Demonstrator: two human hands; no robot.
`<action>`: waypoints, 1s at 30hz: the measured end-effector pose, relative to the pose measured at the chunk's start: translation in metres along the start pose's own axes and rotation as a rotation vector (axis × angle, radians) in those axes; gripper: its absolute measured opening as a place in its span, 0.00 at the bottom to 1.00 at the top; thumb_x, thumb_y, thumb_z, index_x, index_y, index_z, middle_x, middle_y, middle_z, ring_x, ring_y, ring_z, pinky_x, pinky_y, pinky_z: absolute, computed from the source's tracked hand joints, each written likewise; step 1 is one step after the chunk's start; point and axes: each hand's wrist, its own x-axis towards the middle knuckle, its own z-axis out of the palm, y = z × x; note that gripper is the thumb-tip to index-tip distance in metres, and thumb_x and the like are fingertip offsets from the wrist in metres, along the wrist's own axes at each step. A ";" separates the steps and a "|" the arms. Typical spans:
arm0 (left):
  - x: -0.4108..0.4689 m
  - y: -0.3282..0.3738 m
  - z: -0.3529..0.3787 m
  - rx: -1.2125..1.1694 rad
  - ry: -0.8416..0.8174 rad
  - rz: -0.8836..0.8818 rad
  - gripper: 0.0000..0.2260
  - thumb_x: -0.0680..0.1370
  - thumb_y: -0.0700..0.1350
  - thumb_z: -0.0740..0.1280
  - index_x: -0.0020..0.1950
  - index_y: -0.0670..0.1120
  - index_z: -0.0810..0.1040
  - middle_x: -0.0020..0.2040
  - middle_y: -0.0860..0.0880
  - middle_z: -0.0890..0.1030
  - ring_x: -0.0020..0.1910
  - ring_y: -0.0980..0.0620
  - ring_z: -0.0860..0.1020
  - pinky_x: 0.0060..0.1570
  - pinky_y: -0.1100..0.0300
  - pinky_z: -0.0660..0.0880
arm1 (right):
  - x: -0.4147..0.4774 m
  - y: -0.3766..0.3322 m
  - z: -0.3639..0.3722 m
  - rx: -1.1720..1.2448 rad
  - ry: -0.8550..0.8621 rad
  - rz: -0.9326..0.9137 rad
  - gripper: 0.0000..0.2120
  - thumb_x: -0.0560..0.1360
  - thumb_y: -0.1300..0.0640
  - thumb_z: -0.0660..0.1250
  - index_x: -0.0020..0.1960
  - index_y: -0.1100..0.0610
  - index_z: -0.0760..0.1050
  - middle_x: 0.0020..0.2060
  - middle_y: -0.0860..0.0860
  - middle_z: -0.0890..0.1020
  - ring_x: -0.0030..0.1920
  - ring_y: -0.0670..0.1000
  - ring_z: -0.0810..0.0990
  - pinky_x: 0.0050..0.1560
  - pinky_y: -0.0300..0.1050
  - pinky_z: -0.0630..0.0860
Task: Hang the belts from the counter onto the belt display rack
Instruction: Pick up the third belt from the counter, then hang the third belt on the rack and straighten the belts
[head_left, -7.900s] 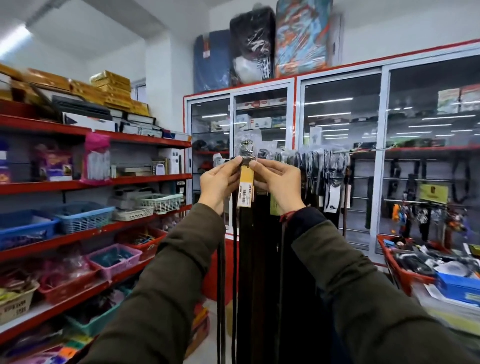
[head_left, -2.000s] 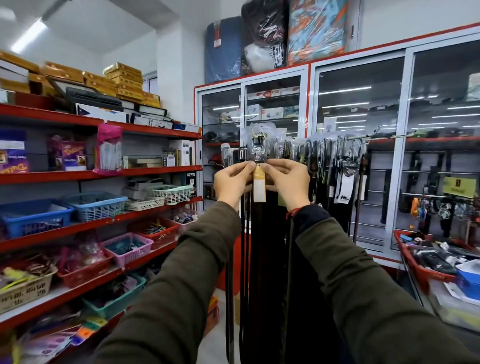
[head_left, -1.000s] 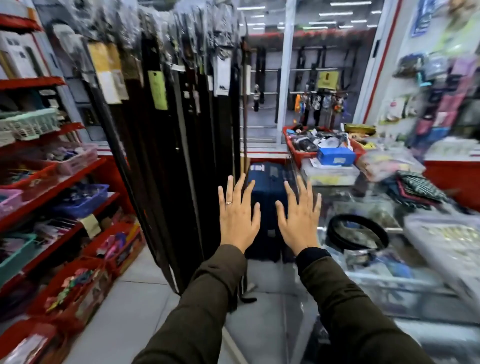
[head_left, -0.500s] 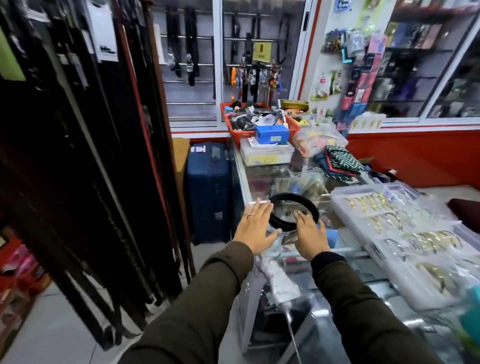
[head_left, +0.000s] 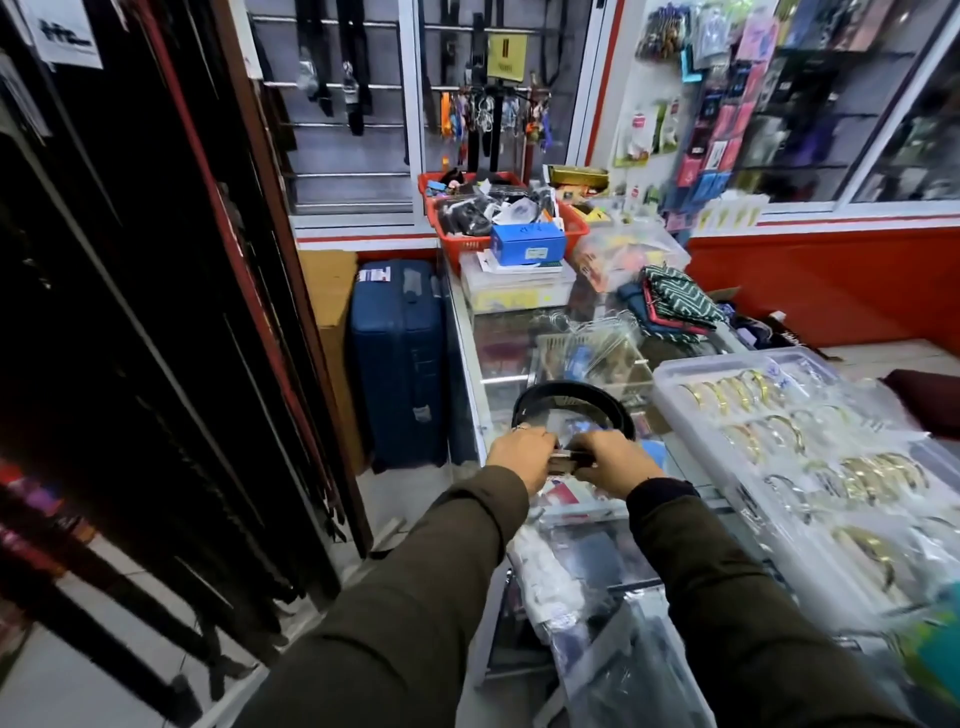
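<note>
Belt, black, coiled into a loop, lying on the glass table near its front left corner, buckle end toward the person. Left hand and right hand, both in dark olive sleeves, are clenched on the buckle end of the loop, one at each side, knuckles up; a ring shows on a left finger. Half a second earlier both hands were flat and open, just reaching the coil; now each grip has closed on it, and the view has come nearer to the table. A second earlier the hands were spread in the air in front of the rack, and two seconds earlier they were raised at the rack's top rail.

Belt display rack, left of the table, hung densely with long dark belts reaching toward the floor; a white tag shows at upper left.

Blue suitcase, upright on the floor between rack and table, touching the table's side.

Clear compartment tray, on the table right of the coiled belt, holding gold-coloured bangles.

Red basket, at the far end of the table, heaped with small goods, a blue box in front of it.
</note>
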 end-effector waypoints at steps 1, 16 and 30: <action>-0.003 -0.003 0.000 0.006 0.014 0.000 0.15 0.82 0.39 0.61 0.68 0.43 0.75 0.65 0.42 0.78 0.67 0.41 0.74 0.62 0.48 0.74 | -0.001 -0.002 0.000 -0.001 -0.017 -0.006 0.13 0.75 0.60 0.70 0.60 0.58 0.81 0.56 0.57 0.85 0.59 0.59 0.82 0.58 0.52 0.78; -0.092 -0.084 -0.026 -1.012 0.673 -0.459 0.25 0.76 0.43 0.75 0.71 0.44 0.70 0.66 0.44 0.73 0.55 0.44 0.80 0.57 0.50 0.80 | 0.002 -0.100 -0.020 0.360 0.088 -0.275 0.21 0.74 0.54 0.76 0.27 0.47 0.68 0.23 0.46 0.69 0.27 0.43 0.66 0.32 0.42 0.60; -0.171 -0.085 -0.084 -1.404 0.862 -0.476 0.10 0.77 0.46 0.74 0.55 0.42 0.85 0.49 0.44 0.87 0.49 0.50 0.85 0.37 0.64 0.82 | -0.039 -0.177 -0.043 0.735 0.049 -0.470 0.05 0.79 0.53 0.70 0.51 0.53 0.84 0.46 0.51 0.88 0.52 0.51 0.86 0.54 0.44 0.80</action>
